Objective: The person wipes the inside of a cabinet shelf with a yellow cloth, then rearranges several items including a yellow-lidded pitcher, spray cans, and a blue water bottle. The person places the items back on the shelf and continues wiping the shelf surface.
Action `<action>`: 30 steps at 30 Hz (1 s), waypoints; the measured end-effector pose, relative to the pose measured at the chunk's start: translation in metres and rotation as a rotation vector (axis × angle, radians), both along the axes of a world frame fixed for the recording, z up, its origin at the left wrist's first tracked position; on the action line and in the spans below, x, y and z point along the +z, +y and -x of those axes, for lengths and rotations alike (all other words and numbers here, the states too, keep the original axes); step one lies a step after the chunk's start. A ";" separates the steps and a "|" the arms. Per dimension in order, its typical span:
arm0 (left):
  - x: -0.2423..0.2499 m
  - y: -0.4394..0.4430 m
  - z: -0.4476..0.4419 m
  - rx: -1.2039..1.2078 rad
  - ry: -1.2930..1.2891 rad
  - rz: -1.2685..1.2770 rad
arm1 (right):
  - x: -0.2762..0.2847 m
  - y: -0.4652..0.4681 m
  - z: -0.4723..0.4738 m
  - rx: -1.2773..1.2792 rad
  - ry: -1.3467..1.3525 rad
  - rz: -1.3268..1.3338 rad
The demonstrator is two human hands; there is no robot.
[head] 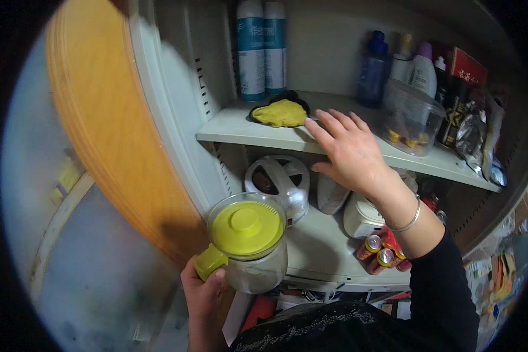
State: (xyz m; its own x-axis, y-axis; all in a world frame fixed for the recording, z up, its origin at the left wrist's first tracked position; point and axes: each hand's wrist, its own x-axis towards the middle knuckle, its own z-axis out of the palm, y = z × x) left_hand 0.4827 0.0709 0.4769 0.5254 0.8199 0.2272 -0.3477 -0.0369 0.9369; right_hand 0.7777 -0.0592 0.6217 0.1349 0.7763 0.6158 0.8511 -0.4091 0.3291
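Observation:
My left hand (203, 284) grips the green handle of a clear pitcher (260, 275), which has a yellow-green lid (245, 226). The pitcher is held upright in front of the lower shelf. My right hand (354, 152), palm down with fingers apart, reaches over the front edge of the upper shelf (242, 134) and holds nothing. Just left of its fingertips lies a folded yellow cloth with black edging (281, 113). Whether the index finger touches the cloth, I cannot tell.
Two blue-and-white spray cans (251, 57), a blue bottle (372, 72) and a clear plastic tub (411, 119) stand on the upper shelf. Below are a white rounded appliance (286, 187) and several drink cans (380, 259). A wooden panel (101, 110) borders the cabinet on the left.

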 end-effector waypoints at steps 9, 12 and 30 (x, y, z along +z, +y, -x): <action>0.035 0.010 0.009 0.058 -0.105 -0.053 | -0.012 0.008 -0.001 0.038 -0.014 -0.033; 0.053 0.010 0.005 0.107 -0.098 -0.093 | -0.018 0.013 -0.009 0.020 -0.176 -0.087; 0.033 -0.007 -0.001 0.023 -0.081 -0.010 | -0.015 0.016 -0.010 0.108 -0.222 -0.178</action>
State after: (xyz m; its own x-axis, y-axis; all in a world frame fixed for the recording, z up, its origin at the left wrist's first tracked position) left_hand 0.4835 0.0642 0.5100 0.4864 0.8287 0.2767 -0.4213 -0.0550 0.9053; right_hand 0.7878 -0.0436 0.6067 -0.0959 0.6561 0.7486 0.8081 -0.3878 0.4434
